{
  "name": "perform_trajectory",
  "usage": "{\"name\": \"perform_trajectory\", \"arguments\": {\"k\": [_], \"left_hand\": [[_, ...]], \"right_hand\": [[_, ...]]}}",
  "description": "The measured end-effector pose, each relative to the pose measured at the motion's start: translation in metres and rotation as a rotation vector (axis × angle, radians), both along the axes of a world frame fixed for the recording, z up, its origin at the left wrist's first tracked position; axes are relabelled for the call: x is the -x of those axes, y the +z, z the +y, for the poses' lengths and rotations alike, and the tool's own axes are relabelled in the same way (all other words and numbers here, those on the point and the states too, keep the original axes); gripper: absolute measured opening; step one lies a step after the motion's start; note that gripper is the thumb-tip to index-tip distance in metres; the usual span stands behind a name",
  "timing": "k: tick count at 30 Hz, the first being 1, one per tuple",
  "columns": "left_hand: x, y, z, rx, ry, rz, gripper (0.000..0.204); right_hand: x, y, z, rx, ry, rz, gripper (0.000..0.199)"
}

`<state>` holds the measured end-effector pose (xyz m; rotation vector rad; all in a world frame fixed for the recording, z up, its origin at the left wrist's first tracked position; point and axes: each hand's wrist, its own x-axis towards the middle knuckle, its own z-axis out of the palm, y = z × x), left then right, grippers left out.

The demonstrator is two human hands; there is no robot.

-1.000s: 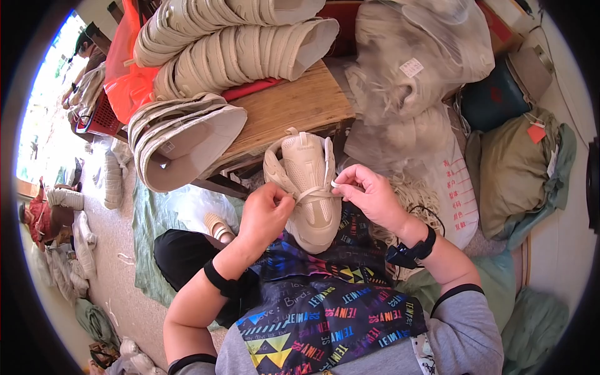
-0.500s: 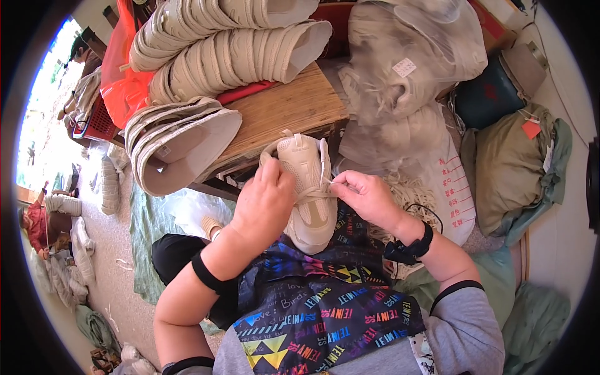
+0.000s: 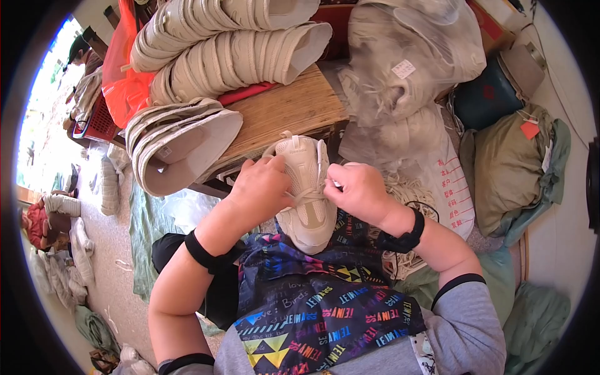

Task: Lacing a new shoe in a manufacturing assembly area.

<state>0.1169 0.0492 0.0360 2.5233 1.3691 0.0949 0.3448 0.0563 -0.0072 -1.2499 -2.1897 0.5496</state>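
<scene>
A beige sneaker (image 3: 307, 220) stands toe toward me in front of my lap, its tongue and heel loop up and a lace across its lower eyelets. At its right edge my right hand (image 3: 359, 192) is closed, pinching a pale shoelace end that shows between the fingers. Against the left edge of the shoe, my left hand (image 3: 262, 187) has its fingers curled around its side. A light strip, seemingly lace, shows by the left fingertips, but the grip itself is hidden by the back of the hand.
Nested beige shoe uppers (image 3: 225, 62) lie in rows on a wooden bench (image 3: 281, 112). Clear plastic bags (image 3: 412, 69) of pale items stand behind at right. Loose laces (image 3: 406, 194) lie in a heap beside my right forearm. An olive sack (image 3: 509, 169) leans farther right.
My right hand has curled in closer to the shoe's right edge, where its fingers were stretched toward the lace. My left hand has dropped slightly and shifted left.
</scene>
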Motion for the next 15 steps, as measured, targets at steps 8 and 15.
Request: {"name": "perform_trajectory", "arguments": {"k": [8, 15], "left_hand": [[-0.006, -0.017, -0.005, -0.112, 0.141, 0.073, 0.024], [0.001, -0.030, -0.002, 0.014, 0.154, -0.264, 0.015]], "right_hand": [[0.005, -0.015, -0.005, -0.014, 0.021, 0.067, 0.013], [0.006, 0.021, 0.009, -0.299, 0.280, -0.218, 0.019]]}}
